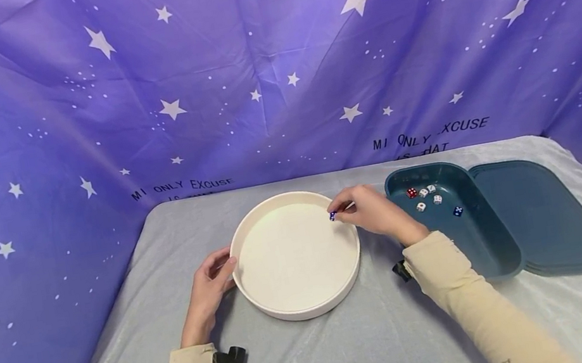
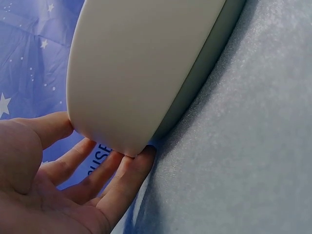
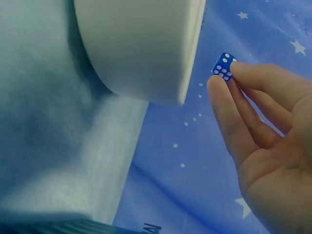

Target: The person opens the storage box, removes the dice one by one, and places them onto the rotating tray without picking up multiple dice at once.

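Observation:
A round white tray (image 1: pixel 298 257) with a low wall lies on the cloth in the head view. At its left side my left hand (image 1: pixel 214 281) grips the edge, thumb at the rim and fingers against the outer wall and lower edge; the left wrist view shows this hand (image 2: pixel 83 180) close up. Over the tray's right rim, my right hand (image 1: pixel 368 210) pinches a blue die (image 1: pixel 333 216) between thumb and fingertips. White pips show on that die (image 3: pixel 224 67) in the right wrist view, where the hand (image 3: pixel 273 126) holds it above rim height.
Right of the tray stands a dark teal box (image 1: pixel 486 245) holding a red die (image 1: pixel 411 193), another blue die (image 1: pixel 458 211) and several white dice (image 1: pixel 437 199). A matching lid (image 1: pixel 551 215) lies against its right side. Behind the table hangs a purple star-patterned cloth (image 1: pixel 255 72).

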The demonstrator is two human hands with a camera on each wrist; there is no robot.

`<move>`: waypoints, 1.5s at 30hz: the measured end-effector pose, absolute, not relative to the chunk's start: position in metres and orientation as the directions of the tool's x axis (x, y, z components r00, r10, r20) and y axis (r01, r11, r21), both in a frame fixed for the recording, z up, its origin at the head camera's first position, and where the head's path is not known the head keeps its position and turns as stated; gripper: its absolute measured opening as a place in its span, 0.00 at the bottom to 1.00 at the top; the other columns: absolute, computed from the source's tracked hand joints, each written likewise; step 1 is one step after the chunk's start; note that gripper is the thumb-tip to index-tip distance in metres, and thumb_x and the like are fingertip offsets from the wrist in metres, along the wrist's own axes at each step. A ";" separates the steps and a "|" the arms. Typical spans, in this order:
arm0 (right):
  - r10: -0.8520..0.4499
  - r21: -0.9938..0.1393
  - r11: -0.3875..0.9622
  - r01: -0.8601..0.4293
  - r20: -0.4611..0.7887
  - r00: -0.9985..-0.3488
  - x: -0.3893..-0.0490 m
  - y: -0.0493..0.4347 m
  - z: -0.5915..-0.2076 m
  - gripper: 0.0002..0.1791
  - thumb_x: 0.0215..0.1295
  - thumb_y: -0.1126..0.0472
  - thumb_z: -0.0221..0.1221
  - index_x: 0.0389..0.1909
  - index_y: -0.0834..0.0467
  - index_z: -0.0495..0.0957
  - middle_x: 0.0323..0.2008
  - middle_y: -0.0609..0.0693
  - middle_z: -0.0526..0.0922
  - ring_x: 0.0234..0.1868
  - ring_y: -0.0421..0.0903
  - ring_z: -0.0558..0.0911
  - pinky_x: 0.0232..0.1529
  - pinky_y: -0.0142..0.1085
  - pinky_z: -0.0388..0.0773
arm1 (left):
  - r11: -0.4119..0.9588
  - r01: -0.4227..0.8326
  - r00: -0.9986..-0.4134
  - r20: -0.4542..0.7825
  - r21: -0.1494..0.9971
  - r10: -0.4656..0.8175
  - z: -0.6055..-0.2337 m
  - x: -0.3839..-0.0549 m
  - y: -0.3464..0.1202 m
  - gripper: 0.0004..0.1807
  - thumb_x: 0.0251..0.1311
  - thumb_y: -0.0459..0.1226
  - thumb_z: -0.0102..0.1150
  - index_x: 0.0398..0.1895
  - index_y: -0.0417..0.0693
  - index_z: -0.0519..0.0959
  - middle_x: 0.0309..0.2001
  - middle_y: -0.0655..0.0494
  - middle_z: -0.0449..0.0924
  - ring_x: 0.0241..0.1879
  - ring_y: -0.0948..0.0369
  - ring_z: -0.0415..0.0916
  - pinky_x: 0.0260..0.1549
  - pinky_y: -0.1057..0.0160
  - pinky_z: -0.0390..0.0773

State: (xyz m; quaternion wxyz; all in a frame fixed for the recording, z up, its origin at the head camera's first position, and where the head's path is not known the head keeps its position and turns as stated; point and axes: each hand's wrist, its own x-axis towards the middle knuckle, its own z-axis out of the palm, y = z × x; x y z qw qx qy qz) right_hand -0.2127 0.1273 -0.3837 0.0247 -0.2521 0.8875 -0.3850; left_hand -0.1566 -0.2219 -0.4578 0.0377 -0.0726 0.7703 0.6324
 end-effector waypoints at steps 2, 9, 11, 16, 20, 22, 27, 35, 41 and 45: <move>-0.472 -0.693 0.581 -0.427 0.140 -0.870 -0.213 0.125 -0.387 0.08 0.63 0.72 0.63 0.42 0.67 0.85 0.39 0.57 0.87 0.41 0.49 0.84 0.47 0.42 0.85 | 0.186 -0.156 -0.987 -0.147 0.970 -0.063 -0.458 -0.157 -0.222 0.25 0.70 0.42 0.59 0.65 0.41 0.72 0.62 0.42 0.73 0.54 0.57 0.74 0.45 0.66 0.85; -0.476 -0.681 0.614 -0.399 0.084 -0.876 -0.213 0.117 -0.397 0.08 0.63 0.72 0.62 0.42 0.66 0.85 0.40 0.56 0.87 0.41 0.48 0.84 0.46 0.40 0.84 | 0.171 -0.148 -0.989 -0.141 0.974 -0.052 -0.460 -0.158 -0.221 0.26 0.69 0.43 0.60 0.66 0.41 0.72 0.62 0.41 0.73 0.56 0.53 0.74 0.46 0.65 0.84; -0.477 -0.676 0.622 -0.396 0.074 -0.876 -0.214 0.114 -0.400 0.08 0.63 0.72 0.62 0.42 0.66 0.86 0.40 0.55 0.87 0.41 0.47 0.84 0.45 0.39 0.84 | 0.165 -0.148 -0.989 -0.141 0.975 -0.048 -0.459 -0.158 -0.221 0.25 0.69 0.42 0.59 0.66 0.41 0.72 0.62 0.41 0.73 0.57 0.51 0.73 0.46 0.65 0.84; -0.465 -0.675 0.631 -0.382 0.065 -0.883 -0.215 0.105 -0.406 0.08 0.62 0.72 0.63 0.41 0.65 0.86 0.38 0.54 0.87 0.39 0.46 0.84 0.44 0.37 0.84 | 0.159 -0.144 -0.989 -0.138 0.977 -0.047 -0.457 -0.158 -0.221 0.25 0.70 0.41 0.58 0.66 0.42 0.71 0.62 0.41 0.72 0.58 0.50 0.73 0.48 0.63 0.84; -0.465 -0.668 0.641 -0.379 0.055 -0.883 -0.214 0.100 -0.410 0.07 0.62 0.72 0.63 0.40 0.65 0.86 0.37 0.54 0.87 0.39 0.45 0.83 0.43 0.37 0.83 | 0.165 -0.145 -0.989 -0.138 0.976 -0.050 -0.456 -0.157 -0.219 0.25 0.70 0.41 0.59 0.66 0.42 0.72 0.62 0.41 0.73 0.56 0.52 0.74 0.47 0.64 0.85; -0.475 -0.663 0.642 -0.386 0.052 -0.878 -0.213 0.099 -0.411 0.07 0.62 0.72 0.63 0.40 0.65 0.86 0.37 0.54 0.87 0.38 0.45 0.84 0.43 0.37 0.83 | 0.163 -0.146 -0.989 -0.139 0.976 -0.052 -0.456 -0.156 -0.219 0.25 0.69 0.41 0.60 0.66 0.42 0.72 0.61 0.41 0.73 0.55 0.53 0.74 0.47 0.64 0.85; -0.488 -0.659 0.636 -0.401 0.059 -0.871 -0.212 0.097 -0.413 0.06 0.62 0.72 0.63 0.39 0.65 0.85 0.36 0.54 0.87 0.38 0.46 0.84 0.43 0.36 0.84 | 0.162 -0.149 -0.988 -0.141 0.976 -0.056 -0.457 -0.155 -0.216 0.24 0.69 0.40 0.60 0.65 0.43 0.73 0.60 0.42 0.74 0.55 0.54 0.75 0.45 0.65 0.85; -0.486 -0.657 0.638 -0.401 0.061 -0.872 -0.210 0.096 -0.414 0.07 0.63 0.71 0.62 0.40 0.65 0.85 0.37 0.54 0.87 0.39 0.47 0.84 0.44 0.36 0.84 | 0.167 -0.156 -0.987 -0.147 0.974 -0.064 -0.459 -0.155 -0.217 0.24 0.69 0.40 0.60 0.65 0.42 0.73 0.60 0.42 0.74 0.55 0.52 0.74 0.45 0.66 0.85; -0.479 -0.654 0.646 -0.394 0.054 -0.876 -0.209 0.096 -0.408 0.08 0.64 0.69 0.63 0.42 0.64 0.85 0.40 0.54 0.86 0.41 0.47 0.83 0.45 0.37 0.83 | 0.179 -0.161 -0.986 -0.151 0.971 -0.068 -0.460 -0.156 -0.220 0.25 0.69 0.42 0.60 0.66 0.43 0.72 0.61 0.42 0.74 0.56 0.53 0.74 0.45 0.66 0.85; -0.492 -0.637 0.651 -0.412 0.059 -0.869 -0.208 0.099 -0.401 0.09 0.65 0.64 0.65 0.43 0.63 0.85 0.40 0.52 0.85 0.42 0.46 0.83 0.45 0.38 0.83 | 0.185 -0.169 -0.984 -0.157 0.968 -0.081 -0.459 -0.156 -0.221 0.25 0.69 0.42 0.60 0.66 0.44 0.72 0.61 0.43 0.74 0.56 0.52 0.74 0.45 0.66 0.85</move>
